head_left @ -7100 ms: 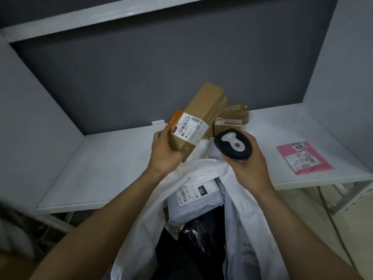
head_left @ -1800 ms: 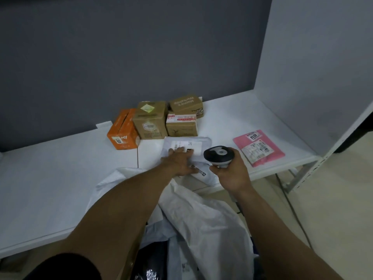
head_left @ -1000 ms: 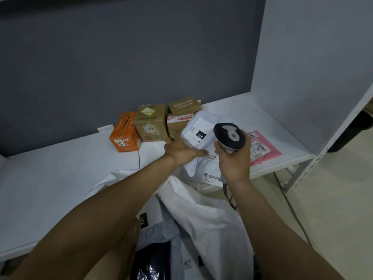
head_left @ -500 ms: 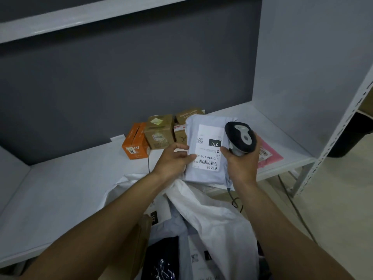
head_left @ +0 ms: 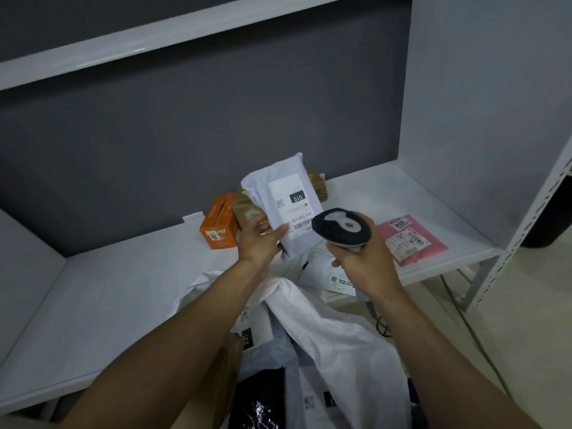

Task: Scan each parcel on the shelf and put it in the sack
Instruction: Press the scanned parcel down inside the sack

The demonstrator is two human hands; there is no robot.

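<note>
The left hand (head_left: 258, 243) pinches the white parcel (head_left: 278, 193), thumb on its label, holding it upright above the shelf (head_left: 123, 289). The right hand (head_left: 366, 261) is clamped round the scanner (head_left: 340, 230), just beside the parcel's barcode. The parcel hides part of the boxes behind it. Counted on the shelf: one orange box (head_left: 218, 226), two brown boxes (head_left: 244, 210) showing, one pink mailer (head_left: 414, 239), one white mailer (head_left: 322, 269) partly behind the right hand. One sack (head_left: 340, 345) lies open below the hands, with several parcels inside.
</note>
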